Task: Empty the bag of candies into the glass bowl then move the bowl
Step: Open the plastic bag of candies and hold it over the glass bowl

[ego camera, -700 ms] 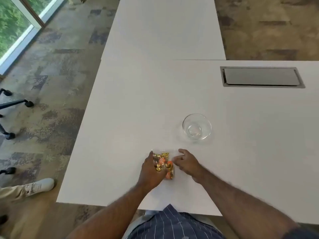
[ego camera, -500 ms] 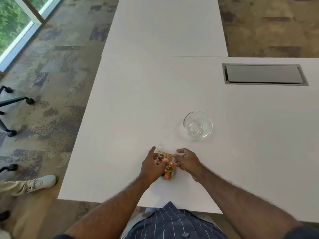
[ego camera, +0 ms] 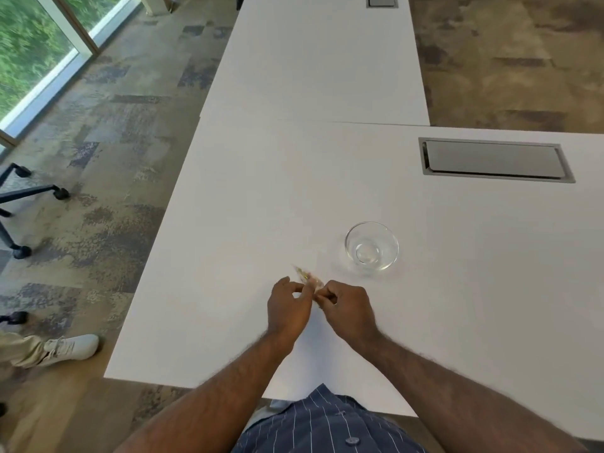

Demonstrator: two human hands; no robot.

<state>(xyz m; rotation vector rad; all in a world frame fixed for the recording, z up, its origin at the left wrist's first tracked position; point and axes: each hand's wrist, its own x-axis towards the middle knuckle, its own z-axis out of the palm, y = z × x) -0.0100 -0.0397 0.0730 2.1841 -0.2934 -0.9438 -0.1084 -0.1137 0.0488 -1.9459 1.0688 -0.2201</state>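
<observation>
— Crinkly clear plastic, that small bag of gold-wrapped candies (ego camera: 309, 281); where is it?

— Pinched between both my hands, close to me above the white worktop (ego camera: 228, 223). My left hand (ego camera: 287, 308) nips one side of its top edge, my right hand (ego camera: 346, 305) the other. Each grip is pressed together on the film.

— How will it handle?

— Light, soft and slippery, I judge. Best held near the mouth, so the candies slide out.

— And beyond?

— An empty round glass bowl (ego camera: 372, 246) stands just past my right hand. Fragile; I'd cup its wall.
</observation>
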